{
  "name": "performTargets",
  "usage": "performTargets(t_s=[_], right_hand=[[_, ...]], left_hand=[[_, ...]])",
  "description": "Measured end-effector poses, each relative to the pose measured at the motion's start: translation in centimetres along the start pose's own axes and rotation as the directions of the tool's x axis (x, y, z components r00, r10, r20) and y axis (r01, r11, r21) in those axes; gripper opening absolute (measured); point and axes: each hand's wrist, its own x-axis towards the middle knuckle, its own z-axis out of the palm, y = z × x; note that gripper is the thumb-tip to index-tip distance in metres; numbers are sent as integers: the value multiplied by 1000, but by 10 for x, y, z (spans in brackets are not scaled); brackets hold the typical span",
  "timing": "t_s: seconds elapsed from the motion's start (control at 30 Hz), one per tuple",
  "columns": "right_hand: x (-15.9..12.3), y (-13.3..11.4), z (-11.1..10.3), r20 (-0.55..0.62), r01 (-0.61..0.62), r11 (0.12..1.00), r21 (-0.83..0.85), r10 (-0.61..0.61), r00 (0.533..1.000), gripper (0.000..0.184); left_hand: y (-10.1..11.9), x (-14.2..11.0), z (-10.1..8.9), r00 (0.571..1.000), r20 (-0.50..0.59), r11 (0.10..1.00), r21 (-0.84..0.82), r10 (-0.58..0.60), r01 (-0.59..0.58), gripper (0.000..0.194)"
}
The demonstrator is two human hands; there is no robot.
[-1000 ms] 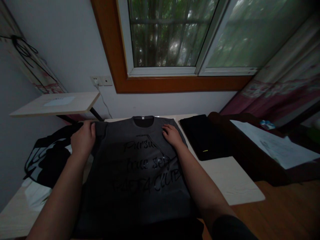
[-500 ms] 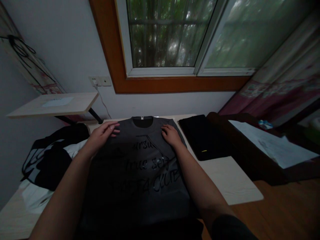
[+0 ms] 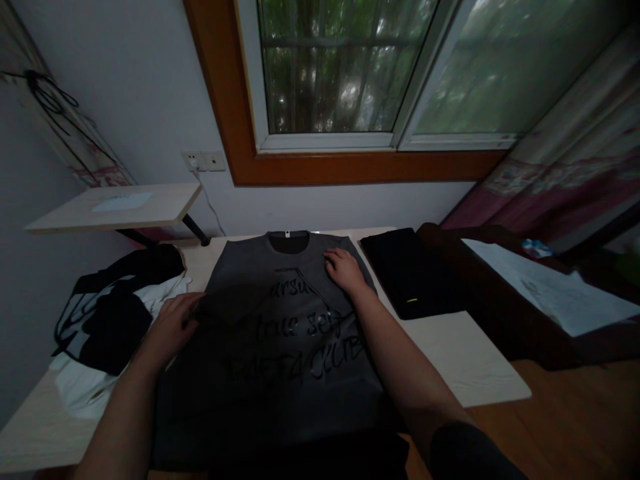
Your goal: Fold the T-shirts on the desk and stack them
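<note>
A dark grey T-shirt [image 3: 285, 313] with black lettering on its front lies spread flat, its neckline toward the window. At its left sleeve edge is my left hand [image 3: 175, 323], with the thumb and fingers closed on the fabric; the fingertips are partly hidden in the dark cloth. My right hand [image 3: 345, 269] rests palm down on the shirt's upper right, just below the shoulder, its fingers stretched out and holding nothing. The lower part of the shirt is in deep shadow.
Black and white clothes [image 3: 110, 320] lie heaped at left, below a small raised shelf [image 3: 165, 207]. A folded black garment [image 3: 407, 277] lies right of the shirt on the pale table [image 3: 470, 360]. A white sheet [image 3: 545, 287] rests on dark furniture farther right.
My left hand has moved from the shirt's upper left shoulder down and outward to the sleeve edge, closing there. My right hand stays in nearly the same place.
</note>
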Motion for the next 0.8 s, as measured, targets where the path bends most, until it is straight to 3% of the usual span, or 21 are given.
performTargets(t_s=[0.1,0.27,0.4,0.6,0.67,0.8], right_hand=[[-1,-22,-6,-3,50,999,-12,-50,999,35],[-2,-80,-6,63,288,950,117,-297,953,29],[-8,-126,2,152,517,813,268,-566,810,29],[-33,-189,15,201,724,657,209,-754,626,46],[-38,-204,22,180,752,636,176,-772,610,40],[-34,-217,34,109,756,634,163,-773,625,21]], left_hand=[[-3,-6,2,999,-19,999,24,-41,41,52],[-7,-1,12,998,-58,999,22,-39,40,42],[-12,-2,14,994,-92,996,-63,-61,56,33],[-8,-3,10,994,-95,993,-109,-60,50,29],[-6,-3,10,995,-88,992,-115,-56,46,29],[-4,-3,9,996,-72,989,-138,-56,45,29]])
